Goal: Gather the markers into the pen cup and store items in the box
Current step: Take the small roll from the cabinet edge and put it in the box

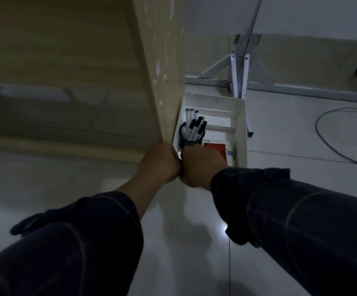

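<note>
A white open box (240, 133) sits low beside a beige wooden panel (162, 60). Inside it stands a black mesh pen cup (191, 139) filled with several white markers (194, 124) with black, green, red and blue caps. A red flat item (217, 148) and a white packet (229, 151) lie in the box to the cup's right. My left hand (159, 162) is clenched at the box's near left corner against the panel edge. Reaching over the near rim just below the cup, my right hand (201, 165) has its fingers closed; its grip is hidden.
A grey metal stand (239, 71) with angled legs rises behind the box. A grey cable (331, 144) curves over the glossy tiled floor (173, 242) at right. The wooden panel continues left as a shelf-like unit. Dark sleeves cover both my forearms.
</note>
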